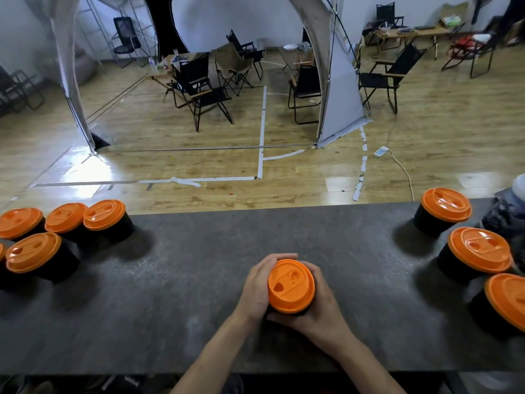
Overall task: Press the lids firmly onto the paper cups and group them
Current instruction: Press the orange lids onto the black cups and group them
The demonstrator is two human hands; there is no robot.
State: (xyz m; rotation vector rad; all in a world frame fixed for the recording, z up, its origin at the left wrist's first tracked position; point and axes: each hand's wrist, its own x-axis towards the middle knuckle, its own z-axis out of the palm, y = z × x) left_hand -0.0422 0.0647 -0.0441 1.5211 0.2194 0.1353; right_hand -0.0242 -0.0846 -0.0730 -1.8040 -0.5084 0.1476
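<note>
Centrally, both hands (257, 288) cupping black cup (287, 311), glossy orange lid (291, 289)

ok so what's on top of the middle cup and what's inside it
An orange lid sits on the black cup, which the left hand and right hand grip. The lid covers the mouth, so the inside cannot be seen.

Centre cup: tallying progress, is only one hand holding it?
No, the left hand and the right hand both grip the centre cup.
</note>
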